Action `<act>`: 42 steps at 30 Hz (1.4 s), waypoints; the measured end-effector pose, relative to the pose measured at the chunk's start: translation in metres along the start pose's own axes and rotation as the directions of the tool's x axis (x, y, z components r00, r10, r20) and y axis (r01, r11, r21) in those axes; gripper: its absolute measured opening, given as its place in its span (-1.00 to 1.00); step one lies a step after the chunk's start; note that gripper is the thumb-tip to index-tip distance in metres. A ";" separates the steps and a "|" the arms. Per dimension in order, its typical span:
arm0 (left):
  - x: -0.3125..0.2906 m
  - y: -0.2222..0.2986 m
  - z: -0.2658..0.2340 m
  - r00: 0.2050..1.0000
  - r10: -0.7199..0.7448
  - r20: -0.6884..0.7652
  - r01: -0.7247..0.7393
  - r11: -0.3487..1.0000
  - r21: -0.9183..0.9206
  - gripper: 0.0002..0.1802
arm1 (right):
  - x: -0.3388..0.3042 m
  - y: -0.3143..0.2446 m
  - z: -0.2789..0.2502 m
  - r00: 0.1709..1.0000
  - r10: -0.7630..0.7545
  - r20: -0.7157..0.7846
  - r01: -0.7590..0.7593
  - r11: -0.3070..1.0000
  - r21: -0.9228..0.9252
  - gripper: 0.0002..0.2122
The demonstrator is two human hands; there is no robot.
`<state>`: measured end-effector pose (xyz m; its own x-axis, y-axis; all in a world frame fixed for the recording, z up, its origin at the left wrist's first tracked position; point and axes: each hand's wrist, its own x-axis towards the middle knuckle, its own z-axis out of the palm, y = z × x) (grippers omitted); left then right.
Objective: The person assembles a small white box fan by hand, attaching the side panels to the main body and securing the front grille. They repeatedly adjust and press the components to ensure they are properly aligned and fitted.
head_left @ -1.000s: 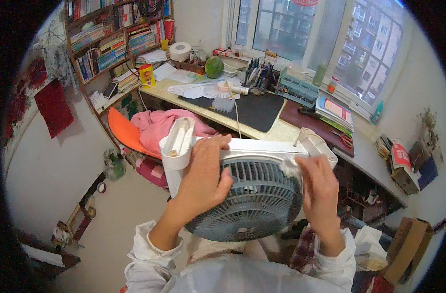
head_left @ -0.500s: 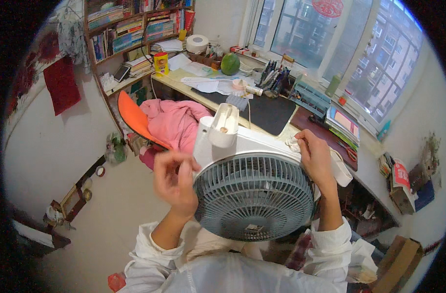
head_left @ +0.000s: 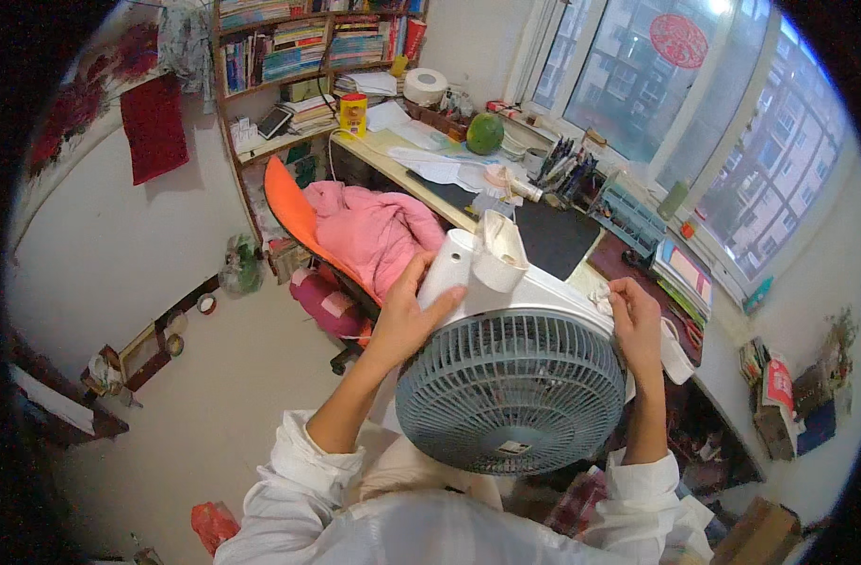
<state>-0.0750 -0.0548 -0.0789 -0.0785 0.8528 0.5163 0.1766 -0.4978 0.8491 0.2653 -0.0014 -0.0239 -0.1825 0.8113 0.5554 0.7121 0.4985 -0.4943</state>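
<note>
Fan (head_left: 511,405) directly in front of your torso, above your lap, on the near side of the desk (head_left: 383,158); what bears its weight underneath you can't tell from here. Its grille faces up and back toward you, tilted. The white housing (head_left: 553,299) has its visible long edge on a slant, from upper left down to the right.

Your left hand (head_left: 404,318) is half curled, thumb apart from the fingers, gripping the housing's rounded upper-left corner. Your right hand (head_left: 636,318) is nearly closed, fingertips pinched on a crumpled white wad (head_left: 600,299) by the housing's right end.

Desk surface: pale yellow, with a black mat (head_left: 555,243), loose papers, a green round fruit (head_left: 485,134) and a cluster of pens (head_left: 564,174). Windows (head_left: 628,85) behind; bookshelf (head_left: 225,122) at far left of the desk. An orange chair (head_left: 292,202) bears a bunched pink cloth (head_left: 369,231). Pale smooth floor (head_left: 233,386), a red bag (head_left: 214,527) on it.

Materials: grille grey, apparently plastic, round and domed, thin ribs radiating from a flat hub. Housing smooth, glossy white; a hollow white bracket (head_left: 499,252), open-topped with rounded ends, juts up beside your left hand. Pink cloth soft, deeply folded.
</note>
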 end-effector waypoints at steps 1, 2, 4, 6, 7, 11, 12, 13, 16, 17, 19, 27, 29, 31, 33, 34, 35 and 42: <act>0.003 -0.004 -0.002 0.999 -0.032 0.011 0.033 0.997 -0.070 -0.51 | 0.001 0.006 0.001 1.000 0.011 0.007 -0.011 1.000 0.020 -0.89; 0.007 -0.011 -0.003 0.998 -0.063 0.025 0.066 0.988 -0.139 -0.58 | 0.002 0.011 0.002 1.000 0.021 0.013 -0.022 0.999 0.040 -0.90; 0.019 -0.014 0.000 1.000 0.001 -0.015 -0.003 0.993 -0.122 -0.69 | 0.005 0.020 0.005 1.000 0.008 0.019 -0.010 0.997 0.075 -0.89; 0.031 -0.006 0.001 1.000 -0.011 -0.018 0.009 0.993 -0.119 -0.68 | 0.007 0.028 0.008 1.000 -0.002 0.017 0.000 0.993 0.116 -0.89; 0.038 -0.003 0.000 0.993 -0.064 0.102 0.089 0.961 -0.260 -0.51 | 0.008 0.030 0.009 1.000 0.009 0.020 -0.012 0.992 0.123 -0.89; 0.048 0.012 0.017 0.964 0.182 0.193 -0.188 0.982 0.012 -0.10 | 0.007 0.044 0.011 1.000 0.018 -0.011 -0.017 0.991 0.132 -0.86; 0.046 0.012 0.018 0.967 0.176 0.182 -0.181 0.983 0.011 -0.13 | 0.007 0.043 0.012 1.000 0.011 -0.028 -0.007 0.991 0.132 -0.84; 0.043 0.011 0.018 0.970 0.171 0.171 -0.175 0.985 0.009 -0.17 | 0.006 0.042 0.011 1.000 0.021 -0.021 -0.018 0.994 0.109 -0.84; 0.034 0.009 0.014 0.978 0.169 0.119 -0.166 0.985 -0.040 -0.31 | 0.002 0.025 0.008 0.999 0.038 -0.012 -0.037 0.996 0.082 -0.85; 0.030 0.009 0.011 0.980 0.171 0.098 -0.165 0.984 -0.063 -0.35 | 0.000 0.017 0.007 0.999 0.038 -0.019 -0.036 0.995 0.097 -0.87; 0.023 0.014 0.008 0.987 0.148 0.067 -0.151 0.988 0.038 -0.45 | -0.007 0.003 0.004 0.997 -0.006 -0.074 0.013 0.995 0.096 -0.88; -0.012 -0.003 -0.003 0.989 0.063 -0.131 -0.069 0.997 -0.044 -0.67 | -0.036 -0.063 -0.018 0.989 -0.002 -0.150 0.009 0.999 0.048 -0.86; -0.022 -0.019 -0.009 0.978 0.065 -0.196 -0.069 0.997 -0.017 -0.65 | -0.034 -0.062 -0.013 0.969 0.016 -0.248 0.041 0.975 0.220 -0.84; -0.025 -0.003 -0.014 0.981 0.071 -0.183 -0.085 0.994 -0.072 -0.65 | -0.036 -0.075 -0.025 0.963 0.190 -0.194 -0.084 0.888 0.453 -0.82; -0.025 0.007 -0.015 0.984 0.095 -0.149 -0.111 0.988 -0.104 -0.61 | -0.042 -0.074 -0.035 0.964 0.229 -0.137 -0.112 0.813 0.572 -0.83; -0.026 0.009 -0.017 0.982 0.128 -0.140 -0.139 0.987 -0.075 -0.58 | -0.044 -0.078 -0.038 0.970 0.212 -0.119 -0.096 0.783 0.615 -0.82; -0.027 0.000 -0.016 0.983 0.091 -0.161 -0.115 0.983 -0.143 -0.46 | -0.050 -0.090 -0.046 0.963 0.230 -0.140 -0.098 0.785 0.611 -0.80; -0.052 -0.059 -0.043 0.925 -0.065 -0.375 0.055 0.998 -0.037 -0.43 | -0.102 -0.104 -0.124 0.873 0.164 -0.459 0.086 0.875 0.476 -0.61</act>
<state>-0.1233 -0.0764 -0.1506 -0.4519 0.7618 0.4643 0.1354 -0.4558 0.8797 0.2943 -0.1735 0.0541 0.2688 0.6498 0.7110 0.2853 0.6513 -0.7031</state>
